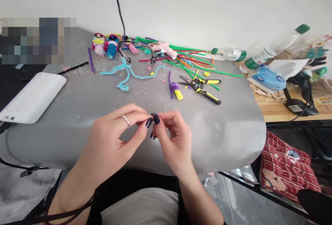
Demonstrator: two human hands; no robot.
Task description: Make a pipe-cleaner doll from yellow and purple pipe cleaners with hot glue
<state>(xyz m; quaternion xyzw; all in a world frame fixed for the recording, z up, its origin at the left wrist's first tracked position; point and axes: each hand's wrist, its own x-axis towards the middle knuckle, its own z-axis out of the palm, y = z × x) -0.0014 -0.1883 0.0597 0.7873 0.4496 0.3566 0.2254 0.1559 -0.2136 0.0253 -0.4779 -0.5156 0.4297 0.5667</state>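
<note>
Above the grey table mat, my left hand and my right hand meet fingertip to fingertip. Both are closed in a pinch, thumb against forefinger. Whatever lies between the fingertips is too small or hidden to make out. Just beyond my right hand lies a small bundle of yellow and purple pipe cleaners, with a purple pipe cleaner beside it. Wire strippers with yellow and black handles rest to its right, jaws apart. Light blue pipe cleaners, joined and bent, lie further back.
At the back are a pink glue gun, several pipe cleaners and small pipe-cleaner figures. A white power bank-like box sits at left. Plastic bottles and a tissue pack stand at right.
</note>
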